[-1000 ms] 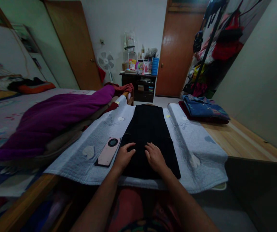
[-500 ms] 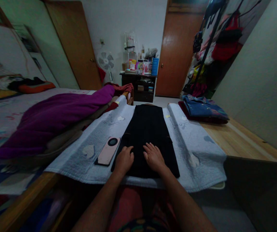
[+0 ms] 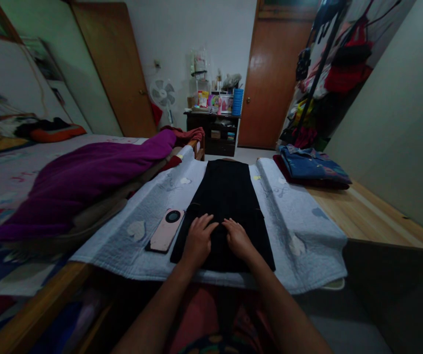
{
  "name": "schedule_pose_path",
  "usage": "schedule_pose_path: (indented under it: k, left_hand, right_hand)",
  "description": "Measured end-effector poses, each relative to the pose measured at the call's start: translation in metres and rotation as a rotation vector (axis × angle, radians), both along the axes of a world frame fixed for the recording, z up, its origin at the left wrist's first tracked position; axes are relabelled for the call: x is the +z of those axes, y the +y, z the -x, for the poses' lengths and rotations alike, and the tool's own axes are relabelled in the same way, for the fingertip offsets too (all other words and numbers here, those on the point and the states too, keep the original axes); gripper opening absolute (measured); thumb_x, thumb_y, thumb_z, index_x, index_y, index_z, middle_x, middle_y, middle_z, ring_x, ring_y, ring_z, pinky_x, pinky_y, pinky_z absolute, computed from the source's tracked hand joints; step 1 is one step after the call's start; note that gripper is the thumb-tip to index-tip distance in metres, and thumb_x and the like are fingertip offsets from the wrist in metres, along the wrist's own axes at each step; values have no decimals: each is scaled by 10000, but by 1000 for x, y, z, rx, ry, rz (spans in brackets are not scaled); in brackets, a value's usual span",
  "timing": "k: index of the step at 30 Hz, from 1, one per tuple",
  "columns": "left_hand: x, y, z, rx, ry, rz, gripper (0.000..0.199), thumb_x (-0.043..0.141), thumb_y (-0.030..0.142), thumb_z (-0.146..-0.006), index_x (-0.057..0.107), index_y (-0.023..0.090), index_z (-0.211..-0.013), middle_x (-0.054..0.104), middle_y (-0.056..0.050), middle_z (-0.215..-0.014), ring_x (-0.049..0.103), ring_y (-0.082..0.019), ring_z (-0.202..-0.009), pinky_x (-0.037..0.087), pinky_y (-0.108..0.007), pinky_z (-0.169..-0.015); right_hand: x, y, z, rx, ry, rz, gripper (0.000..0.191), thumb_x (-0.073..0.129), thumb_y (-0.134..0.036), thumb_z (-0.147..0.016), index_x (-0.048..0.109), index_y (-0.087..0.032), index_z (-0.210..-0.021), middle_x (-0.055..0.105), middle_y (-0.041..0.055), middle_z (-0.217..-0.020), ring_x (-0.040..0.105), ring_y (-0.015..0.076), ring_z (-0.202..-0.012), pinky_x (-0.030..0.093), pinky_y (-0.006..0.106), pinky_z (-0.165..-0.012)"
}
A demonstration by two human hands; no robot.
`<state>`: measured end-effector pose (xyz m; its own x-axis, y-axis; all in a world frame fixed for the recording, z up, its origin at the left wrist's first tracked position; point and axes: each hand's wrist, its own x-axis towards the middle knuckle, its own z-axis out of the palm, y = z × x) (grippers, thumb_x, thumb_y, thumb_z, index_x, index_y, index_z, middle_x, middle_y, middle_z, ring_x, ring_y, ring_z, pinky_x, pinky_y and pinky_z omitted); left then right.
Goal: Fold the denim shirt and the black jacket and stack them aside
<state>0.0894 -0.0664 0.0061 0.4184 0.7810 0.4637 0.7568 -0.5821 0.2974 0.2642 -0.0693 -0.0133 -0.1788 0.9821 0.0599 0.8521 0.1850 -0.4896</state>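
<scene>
Black trousers (image 3: pixel 229 189), folded lengthwise by the look of them, lie flat in front of me on a pale blue-grey quilted cloth (image 3: pixel 299 211). My left hand (image 3: pixel 199 240) rests on the left part of the black fabric, palm down, fingers stretched forward. Close beside it on the right, my right hand (image 3: pixel 238 238) lies on the same fabric with its fingers extended. Neither hand grips anything. A pink phone (image 3: pixel 164 233) with a round dark camera ring lies on the cloth, left of the trousers.
Folded blue and dark red clothes (image 3: pixel 312 167) are stacked on a wooden surface (image 3: pixel 329 206) at the right. On the left, a purple blanket (image 3: pixel 86 182) lies along a bed with a wooden rail (image 3: pixel 45 300). A fan (image 3: pixel 163 93) and dark cabinet (image 3: pixel 213 132) stand behind.
My left hand has moved right and slightly forward over the black fabric, and its fingers have spread more. The right hand has shifted slightly right. The trousers and phone lie as before.
</scene>
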Motion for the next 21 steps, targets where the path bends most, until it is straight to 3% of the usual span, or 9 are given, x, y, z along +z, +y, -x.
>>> schedule_pose_path:
  k: [3, 7, 11, 21]
  left_hand:
    - [-3, -2, -12, -160, -63, 52, 425, 432, 72, -850, 558, 207, -1233, 575, -59, -1306, 435, -197, -1298, 300, -441, -1124]
    - [-17, -5, -18, -134, -18, 153, 408, 538, 219, -854, 526, 164, -1258, 583, -107, -1293, 478, -241, -1258, 343, -455, -1089]
    - [-25, -7, -18, -122, 39, 154, 449, 564, 238, -845, 501, 189, -1287, 568, -95, -1312, 483, -241, -1244, 321, -456, -1095]
    - [-27, -11, -19, -119, 143, 101, 437, 535, 204, -872, 533, 306, -1297, 534, -81, -1336, 460, -255, -1257, 324, -487, -1070]
  right_hand:
    - [3, -2, 2, -4, -22, 2, 556, 363, -90, -827, 476, -151, -1368, 428, 77, -1462, 305, 199, -1388, 234, 411, -1132]
    - [13, -2, -2, 30, -128, 24, 496, 326, -183, -900, 469, -170, -1375, 412, 74, -1473, 311, 199, -1385, 221, 426, -1129]
    - [19, 7, -11, 29, -261, 22, 489, 338, -325, -936, 447, -186, -1391, 343, 77, -1510, 232, 228, -1418, 138, 488, -1140]
    - [9, 52, -32, -8, -358, 38, 641, 332, -439, -931, 300, -86, -1465, 174, 121, -1565, 123, 242, -1444, 87, 429, -1151]
